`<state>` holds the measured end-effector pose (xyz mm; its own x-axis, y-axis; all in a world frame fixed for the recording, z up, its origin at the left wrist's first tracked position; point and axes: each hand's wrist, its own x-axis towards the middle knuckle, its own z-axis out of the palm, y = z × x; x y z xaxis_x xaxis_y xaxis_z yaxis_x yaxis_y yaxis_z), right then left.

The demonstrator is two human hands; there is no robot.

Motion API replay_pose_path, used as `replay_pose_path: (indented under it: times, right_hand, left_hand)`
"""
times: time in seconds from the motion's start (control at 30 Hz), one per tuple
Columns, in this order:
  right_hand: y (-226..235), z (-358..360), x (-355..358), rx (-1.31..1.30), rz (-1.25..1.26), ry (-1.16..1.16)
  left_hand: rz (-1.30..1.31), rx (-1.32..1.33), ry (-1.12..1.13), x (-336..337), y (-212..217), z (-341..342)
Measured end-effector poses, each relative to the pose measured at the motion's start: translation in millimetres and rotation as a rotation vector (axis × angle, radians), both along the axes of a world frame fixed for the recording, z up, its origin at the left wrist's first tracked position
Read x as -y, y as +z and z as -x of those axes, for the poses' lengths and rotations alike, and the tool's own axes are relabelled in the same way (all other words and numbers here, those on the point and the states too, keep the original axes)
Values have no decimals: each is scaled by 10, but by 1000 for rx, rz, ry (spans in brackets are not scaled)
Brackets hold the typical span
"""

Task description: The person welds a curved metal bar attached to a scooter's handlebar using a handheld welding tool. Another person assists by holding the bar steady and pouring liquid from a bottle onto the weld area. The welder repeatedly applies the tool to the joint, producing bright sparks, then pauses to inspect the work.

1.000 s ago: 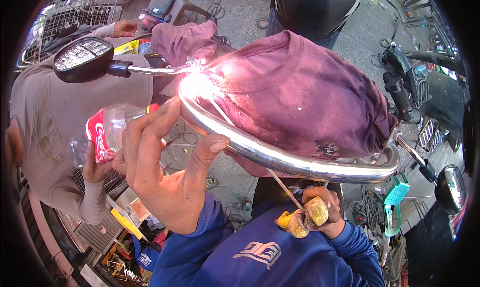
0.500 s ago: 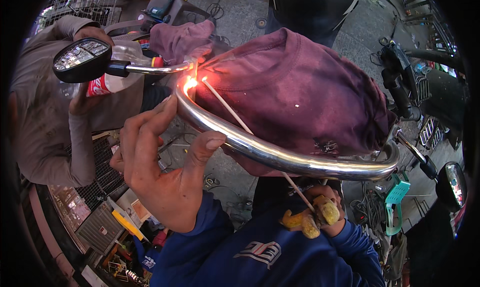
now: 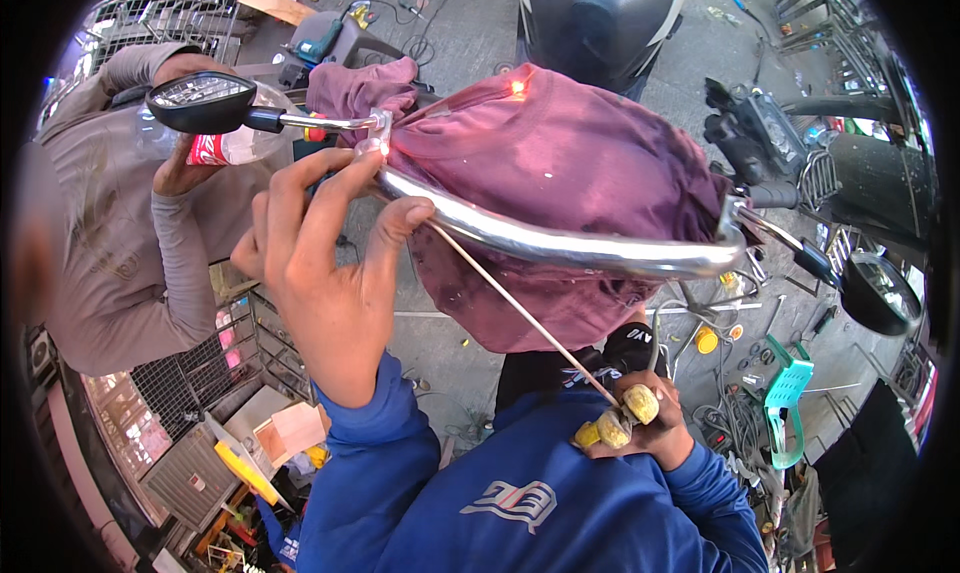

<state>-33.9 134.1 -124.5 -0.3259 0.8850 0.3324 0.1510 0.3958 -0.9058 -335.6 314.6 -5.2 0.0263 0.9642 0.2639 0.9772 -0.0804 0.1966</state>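
A curved chrome tube (image 3: 560, 248) spans the middle, with a small bracket (image 3: 380, 128) at its left end. My left hand (image 3: 325, 243) grips that end, fingertips by the bracket and thumb against the near side. Low on the right, my right hand (image 3: 660, 428) is closed around an electrode holder (image 3: 615, 428) with worn yellow jaws. A thin welding rod (image 3: 520, 308) slants from the jaws up to the tube; I cannot tell whether its tip ends there or lies behind. Maroon cloth (image 3: 570, 163) is draped behind and below the tube, with a small orange glow on its far part.
Mirrors on stalks stand at the left (image 3: 205, 103) and right (image 3: 880, 293). A person in a grey-brown top (image 3: 130, 233) sits close on the left, holding a clear bottle (image 3: 235, 148) with a red label. A dark motorcycle part (image 3: 600, 23) rises beyond the cloth. Cables and a green plastic piece (image 3: 790, 393) lie right.
The bright arc at the tube's left end is gone, and an orange glow shows on the cloth. The rod tip has drawn back toward me. My left fingers have shifted up to the bracket.
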Motion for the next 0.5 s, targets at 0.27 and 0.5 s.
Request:
replay_pose_path:
  times: [0.27,0.5]
  right_hand:
    - [118,-124,395,76,-44,-67]
    - [140,-266,861,181,-135,-154]
  left_hand:
    - [4,-41,-361,-129,62,196]
    - [-52,-92,-475,-85,57,286]
